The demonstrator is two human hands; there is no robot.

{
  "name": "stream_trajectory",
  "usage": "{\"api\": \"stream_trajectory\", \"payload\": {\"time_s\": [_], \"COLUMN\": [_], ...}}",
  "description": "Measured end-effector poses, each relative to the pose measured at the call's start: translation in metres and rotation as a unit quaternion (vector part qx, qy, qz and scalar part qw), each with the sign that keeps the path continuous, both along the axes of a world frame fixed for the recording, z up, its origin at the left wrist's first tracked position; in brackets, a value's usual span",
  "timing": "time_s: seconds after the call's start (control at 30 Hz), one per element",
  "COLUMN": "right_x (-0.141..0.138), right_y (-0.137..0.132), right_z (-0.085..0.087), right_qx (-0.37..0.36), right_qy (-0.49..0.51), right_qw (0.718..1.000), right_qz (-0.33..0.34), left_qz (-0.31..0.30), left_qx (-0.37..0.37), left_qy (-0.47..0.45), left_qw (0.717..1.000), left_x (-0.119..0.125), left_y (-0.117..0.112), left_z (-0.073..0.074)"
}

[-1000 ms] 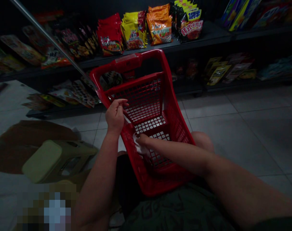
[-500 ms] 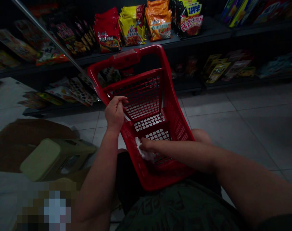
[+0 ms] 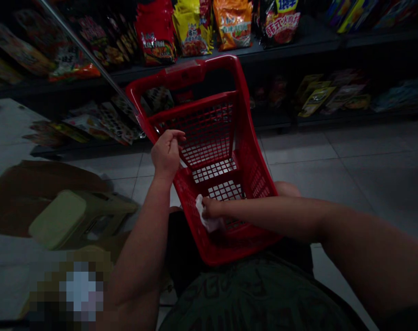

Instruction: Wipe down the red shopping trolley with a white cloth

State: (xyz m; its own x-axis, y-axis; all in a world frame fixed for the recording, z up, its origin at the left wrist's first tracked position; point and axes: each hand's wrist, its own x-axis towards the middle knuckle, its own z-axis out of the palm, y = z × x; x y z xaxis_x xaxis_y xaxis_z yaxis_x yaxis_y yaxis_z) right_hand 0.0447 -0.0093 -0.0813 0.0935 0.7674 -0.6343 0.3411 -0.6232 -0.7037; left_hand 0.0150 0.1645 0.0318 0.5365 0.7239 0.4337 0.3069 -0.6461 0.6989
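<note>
A red plastic shopping basket (image 3: 245, 117) with grid walls and a long handle frame stands tilted between my legs. My left hand (image 3: 166, 151) lies over its left rim, fingers curled inward around the edge; part of the grip is hidden. Inside the basket, my right hand (image 3: 211, 208) is closed on a crumpled white wipe (image 3: 209, 223), which presses against the inner left wall near the bottom end. Whether the wipe is paper or cloth I cannot tell.
Dark shelves (image 3: 308, 43) ahead carry bagged instant noodles (image 3: 193, 34) and other packets. A thin metal pole (image 3: 80, 43) slants down to the basket's left side. A pale green stool (image 3: 59, 218) and brown cardboard (image 3: 40, 191) are at left, on a tiled floor (image 3: 302, 161).
My right hand and the wipe stay at the inner left wall with only a slight shift. My left hand keeps its place on the rim. The view has tipped slightly downward.
</note>
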Motion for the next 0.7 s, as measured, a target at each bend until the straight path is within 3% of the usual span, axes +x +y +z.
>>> {"api": "stream_trajectory", "payload": {"time_s": [0.07, 0.17, 0.23, 0.3, 0.37, 0.43, 0.5, 0.57, 0.63, 0.7], "right_x": [-0.003, -0.004, -0.001, 0.0, -0.001, -0.007, -0.014, -0.018, -0.014, -0.002], "right_y": [-0.005, -0.004, -0.003, -0.008, -0.017, -0.03, -0.039, -0.041, -0.037, -0.033], "right_z": [0.0, 0.027, 0.05, 0.064, 0.063, 0.051, 0.037, 0.032, 0.041, 0.064], "right_qx": [-0.014, 0.001, 0.065, 0.141, 0.16, 0.1, 0.018, -0.029, -0.035, -0.029], "right_qy": [0.014, 0.082, 0.146, 0.149, 0.069, -0.037, -0.097, -0.102, -0.072, 0.001], "right_qw": [1.0, 0.996, 0.986, 0.978, 0.984, 0.977, 0.947, 0.921, 0.912, 0.912], "right_qz": [0.007, -0.023, -0.045, -0.027, 0.05, 0.184, 0.307, 0.375, 0.402, 0.409], "left_qz": [0.002, 0.005, 0.007, 0.005, 0.001, 0.001, 0.005, 0.007, 0.005, 0.002], "left_qx": [0.009, 0.021, 0.027, 0.032, 0.038, 0.044, 0.05, 0.057, 0.063, 0.068], "left_qy": [0.02, 0.042, 0.048, 0.052, 0.058, 0.068, 0.078, 0.086, 0.093, 0.099], "left_qw": [1.0, 0.999, 0.998, 0.998, 0.998, 0.997, 0.996, 0.995, 0.994, 0.993], "left_x": [0.0, -0.001, -0.001, -0.001, -0.001, -0.001, -0.001, -0.002, -0.003, -0.003], "left_y": [-0.001, -0.002, -0.002, -0.002, -0.001, 0.0, 0.0, 0.0, -0.001, -0.001], "left_z": [0.001, 0.002, 0.002, 0.002, 0.002, 0.002, 0.003, 0.004, 0.005, 0.007]}}
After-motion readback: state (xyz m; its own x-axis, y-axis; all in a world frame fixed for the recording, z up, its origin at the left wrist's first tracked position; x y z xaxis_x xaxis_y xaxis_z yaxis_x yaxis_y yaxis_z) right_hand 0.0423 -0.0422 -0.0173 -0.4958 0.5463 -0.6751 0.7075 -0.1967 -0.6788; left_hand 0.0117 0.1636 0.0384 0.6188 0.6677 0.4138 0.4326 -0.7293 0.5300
